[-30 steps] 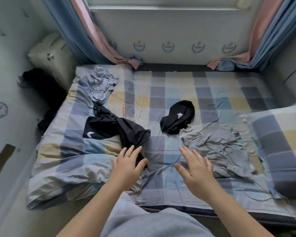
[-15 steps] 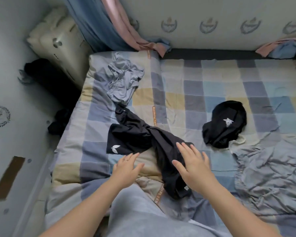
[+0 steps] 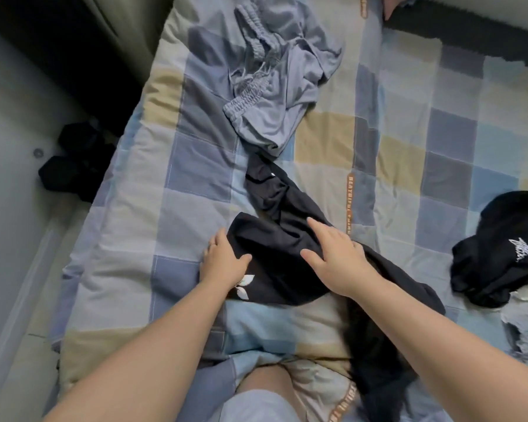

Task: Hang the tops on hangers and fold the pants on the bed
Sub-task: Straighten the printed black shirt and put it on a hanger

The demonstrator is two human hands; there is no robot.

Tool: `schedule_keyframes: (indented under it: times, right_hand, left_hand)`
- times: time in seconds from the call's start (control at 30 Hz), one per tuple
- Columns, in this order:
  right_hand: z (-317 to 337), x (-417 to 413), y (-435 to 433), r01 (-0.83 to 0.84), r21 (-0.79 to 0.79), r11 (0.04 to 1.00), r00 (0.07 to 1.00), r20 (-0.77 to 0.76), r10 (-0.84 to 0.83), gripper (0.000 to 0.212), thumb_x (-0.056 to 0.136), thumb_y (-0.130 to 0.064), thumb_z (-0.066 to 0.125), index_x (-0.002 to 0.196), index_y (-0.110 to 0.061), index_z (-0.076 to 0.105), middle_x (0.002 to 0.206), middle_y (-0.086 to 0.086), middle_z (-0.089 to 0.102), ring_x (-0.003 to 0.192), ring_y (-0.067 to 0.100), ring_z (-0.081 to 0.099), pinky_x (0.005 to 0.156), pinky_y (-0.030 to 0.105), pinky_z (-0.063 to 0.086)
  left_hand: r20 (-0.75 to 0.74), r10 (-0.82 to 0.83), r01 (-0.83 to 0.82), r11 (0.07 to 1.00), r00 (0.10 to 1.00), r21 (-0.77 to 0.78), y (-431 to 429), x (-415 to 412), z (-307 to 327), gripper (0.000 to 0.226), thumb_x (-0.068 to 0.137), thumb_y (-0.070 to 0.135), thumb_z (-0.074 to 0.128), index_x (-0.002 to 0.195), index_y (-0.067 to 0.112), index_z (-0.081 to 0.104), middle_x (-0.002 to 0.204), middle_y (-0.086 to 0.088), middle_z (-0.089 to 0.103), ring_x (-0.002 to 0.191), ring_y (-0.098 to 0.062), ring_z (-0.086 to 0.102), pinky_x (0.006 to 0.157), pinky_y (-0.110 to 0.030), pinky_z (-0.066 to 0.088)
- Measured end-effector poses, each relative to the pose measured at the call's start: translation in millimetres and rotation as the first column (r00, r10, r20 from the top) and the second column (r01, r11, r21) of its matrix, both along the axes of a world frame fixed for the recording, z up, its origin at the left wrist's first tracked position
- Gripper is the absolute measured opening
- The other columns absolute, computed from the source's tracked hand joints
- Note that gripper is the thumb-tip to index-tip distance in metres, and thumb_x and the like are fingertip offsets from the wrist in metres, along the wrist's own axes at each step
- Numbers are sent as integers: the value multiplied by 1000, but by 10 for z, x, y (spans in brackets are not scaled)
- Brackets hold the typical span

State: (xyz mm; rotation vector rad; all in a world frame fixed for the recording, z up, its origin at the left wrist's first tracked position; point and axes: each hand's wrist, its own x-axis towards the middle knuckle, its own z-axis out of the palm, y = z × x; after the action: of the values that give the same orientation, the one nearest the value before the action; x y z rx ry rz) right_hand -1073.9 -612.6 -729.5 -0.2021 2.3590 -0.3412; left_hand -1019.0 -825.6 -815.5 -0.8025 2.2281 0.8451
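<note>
The black garment [image 3: 275, 248] lies crumpled on the near part of the bed [image 3: 195, 166], one end trailing towards the person and the other stretching away, with a white leaf logo near its left edge. Both hands are on its middle. The left hand [image 3: 223, 263] sits at the garment's left edge, thumb lying on the cloth and fingers bent along the hem. Whether it pinches the fabric I cannot tell. The right hand [image 3: 339, 263] rests flat on top of the garment, just beside the left, with its fingers straight and spread and nothing in its grasp. At the right edge, a grey cloth [image 3: 525, 336] lies rumpled, and just beyond it is a black bundle [image 3: 506, 251] with white lettering, well apart from the hands. Farther up the bed, a grey garment [image 3: 275, 86] with an elastic waistband lies bunched, touching the black garment's far end.
</note>
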Motion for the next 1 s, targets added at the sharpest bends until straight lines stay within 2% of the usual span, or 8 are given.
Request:
schedule_keyframes:
  times: [0.2,0.3,0.43,0.6,0.77,0.83,0.9,1.0]
  right_hand:
    - [-802,-508,-484,-128,83,988,986,-96,135,75,99,-50,47,159,-33,5,166,-2,13,153,23,9,120,48,14]
    - [-1068,-801,-740,-93,100,991,973,-200,111,76,98,-50,48,159,-31,7,165,0,16,151,25,15,117,49,18]
    - [-1339,-1152,-978,49,80,996,993,-115,-40,75,96,-54,51,156,-27,16,153,5,38,135,34,41,107,51,38]
    - [-1404,-1295,-998,262,15,965,965,12,-262,24,97,-28,59,111,-9,58,111,12,65,92,29,58,73,35,44]
    - [-913,-973,-781,437,-258,861,891,-3,-453,35,100,-32,51,102,1,62,88,13,65,83,29,60,68,34,40]
    - [-575,-795,-610,472,-348,810,872,46,-488,32,102,-31,49,106,-3,64,94,10,68,86,23,62,72,33,42]
    - [-235,-598,-378,519,-415,748,840,85,-536,29,103,-31,49,105,-7,64,100,14,70,92,23,65,76,33,45]
    - [276,-291,14,614,-509,604,752,145,-643,20,103,-25,50,99,-16,67,97,8,71,94,20,67,81,33,47]
  left_hand:
    - [77,-167,170,985,983,-28,-177,-40,-723,31,96,42,56,120,22,53,119,-4,63,128,-29,41,99,-43,33]
    - [40,-210,210,978,977,8,-252,22,-950,26,97,38,56,119,25,56,116,3,61,130,-23,38,100,-41,30]
    - [15,-198,196,976,980,99,-337,-12,-1068,30,96,36,56,127,35,54,96,10,51,130,-19,35,102,-38,28]
    - [38,-189,181,971,981,154,-357,-48,-1041,30,95,32,56,124,41,54,84,14,42,130,-19,35,100,-37,28]
    - [92,-215,205,973,972,107,-258,-12,-705,35,90,13,47,117,34,57,98,6,54,130,-25,38,101,-38,29]
    - [99,-183,166,973,978,160,-163,61,-487,38,82,9,45,109,32,59,111,-1,64,123,-29,47,98,-37,33]
    - [69,-85,62,957,994,283,-58,139,-233,30,79,8,44,96,28,58,104,-5,67,109,-33,57,97,-39,44]
    - [5,7,-8,925,1000,380,125,231,208,30,83,0,43,97,21,60,87,-3,64,87,-31,60,74,-38,51]
